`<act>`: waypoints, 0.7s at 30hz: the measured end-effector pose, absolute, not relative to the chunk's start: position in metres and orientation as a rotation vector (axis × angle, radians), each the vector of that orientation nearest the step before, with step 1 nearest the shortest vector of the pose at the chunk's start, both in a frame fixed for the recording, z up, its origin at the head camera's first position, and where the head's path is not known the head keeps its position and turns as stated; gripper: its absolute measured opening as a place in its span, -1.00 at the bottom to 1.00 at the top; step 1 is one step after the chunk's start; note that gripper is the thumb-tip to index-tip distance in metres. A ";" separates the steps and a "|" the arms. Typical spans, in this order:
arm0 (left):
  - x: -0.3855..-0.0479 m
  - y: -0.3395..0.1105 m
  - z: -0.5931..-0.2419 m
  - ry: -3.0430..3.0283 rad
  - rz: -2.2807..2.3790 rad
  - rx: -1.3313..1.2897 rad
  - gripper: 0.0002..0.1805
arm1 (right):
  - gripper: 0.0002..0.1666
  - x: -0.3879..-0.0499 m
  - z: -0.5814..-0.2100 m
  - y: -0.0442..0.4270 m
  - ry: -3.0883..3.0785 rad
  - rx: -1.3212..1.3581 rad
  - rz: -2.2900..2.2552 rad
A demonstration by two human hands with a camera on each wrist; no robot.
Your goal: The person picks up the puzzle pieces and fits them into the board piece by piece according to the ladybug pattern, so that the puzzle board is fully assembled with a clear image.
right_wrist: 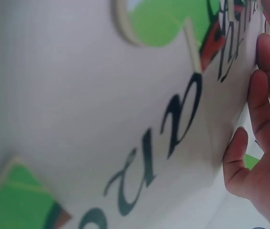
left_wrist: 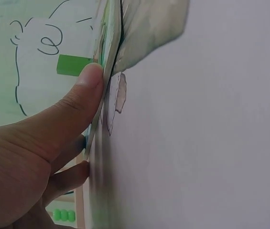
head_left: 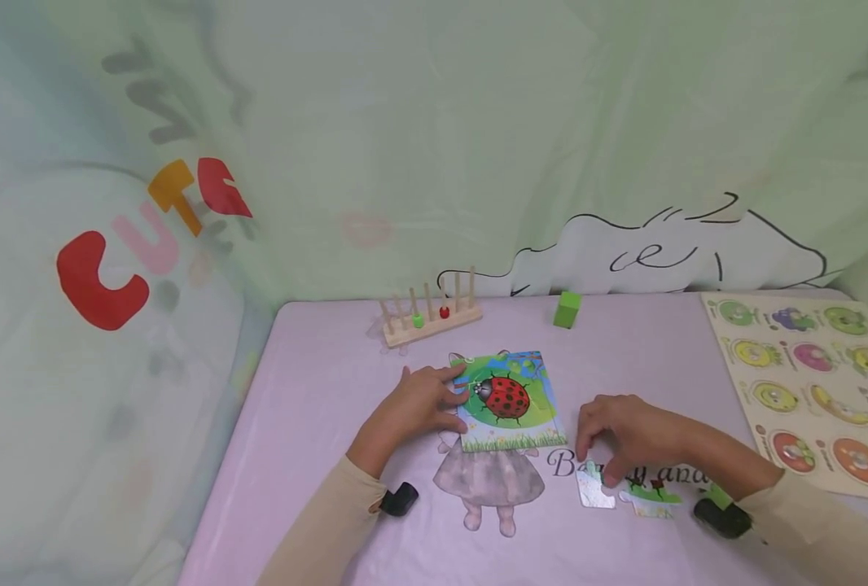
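A ladybug picture puzzle (head_left: 507, 399) lies flat on the table. My left hand (head_left: 423, 403) rests at its left edge, fingers spread; in the left wrist view, the left hand (left_wrist: 44, 143) has its thumb against the puzzle (left_wrist: 107, 62), seen edge-on. My right hand (head_left: 635, 431) hovers low to the right, fingers bent downward and thumb near a pale loose piece (head_left: 595, 490). Beside that piece is a green and red one (head_left: 655, 492). In the right wrist view, the fingertips of the right hand (right_wrist: 268, 119) are at the table surface; nothing shows in their grasp.
Behind the puzzle stands a wooden peg rack (head_left: 434, 327) with a green and a red bead. A green block (head_left: 567, 310) is at the back. A fruit puzzle board (head_left: 742, 391) lies on the right. Another green piece (head_left: 718, 495) is near the right wrist.
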State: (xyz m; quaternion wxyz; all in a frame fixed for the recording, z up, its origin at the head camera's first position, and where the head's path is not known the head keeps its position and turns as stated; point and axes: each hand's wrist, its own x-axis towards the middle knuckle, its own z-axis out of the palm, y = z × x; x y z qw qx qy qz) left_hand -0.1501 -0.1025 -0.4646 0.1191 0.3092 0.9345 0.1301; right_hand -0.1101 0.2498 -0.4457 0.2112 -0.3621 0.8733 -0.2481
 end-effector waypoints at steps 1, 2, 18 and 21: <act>-0.150 -0.103 -0.465 2.735 0.375 0.907 -0.39 | -0.58 -0.110 -0.446 0.250 2.427 -1.016 -0.692; -0.150 -0.103 -0.465 2.736 0.371 0.907 -0.39 | -0.57 -0.110 -0.447 0.251 2.429 -1.021 -0.692; -0.150 -0.103 -0.465 2.739 0.378 0.907 -0.38 | -0.64 -0.110 -0.447 0.252 2.437 -0.888 -0.653; -0.150 -0.103 -0.466 2.736 0.369 0.910 -0.38 | -0.68 -0.111 -0.446 0.253 2.429 -0.868 -0.656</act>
